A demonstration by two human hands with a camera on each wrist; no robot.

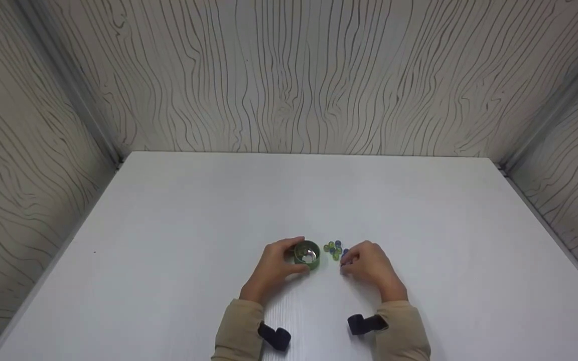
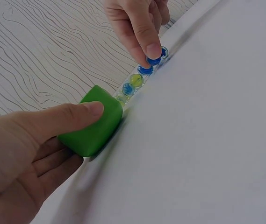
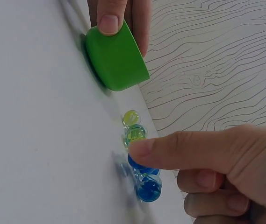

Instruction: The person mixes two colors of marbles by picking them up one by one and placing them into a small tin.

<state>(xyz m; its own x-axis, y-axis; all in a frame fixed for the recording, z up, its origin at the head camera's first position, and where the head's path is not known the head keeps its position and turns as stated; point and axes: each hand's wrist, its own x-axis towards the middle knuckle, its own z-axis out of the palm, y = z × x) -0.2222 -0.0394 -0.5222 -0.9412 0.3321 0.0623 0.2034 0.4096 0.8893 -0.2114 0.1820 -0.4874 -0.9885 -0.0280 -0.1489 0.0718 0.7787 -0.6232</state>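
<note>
Though obscure, marble (image 2: 154, 61) perhaps in right hand (image 1: 370, 261), cup (image 2: 94, 135) in left hand (image 1: 275, 263)

Tan sleeves (image 1: 403, 331) with black wrist mounts (image 1: 356, 325).

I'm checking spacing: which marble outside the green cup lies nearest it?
The yellow-green marble, leftmost of the loose ones in the head view; the others lie farther right, away from the cup.

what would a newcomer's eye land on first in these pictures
Probably the bright green cup, standing on the white table low in the head view, gripped by the left hand. Next come the blue and yellow-green marbles just right of it, with the right hand at their edge.
</note>
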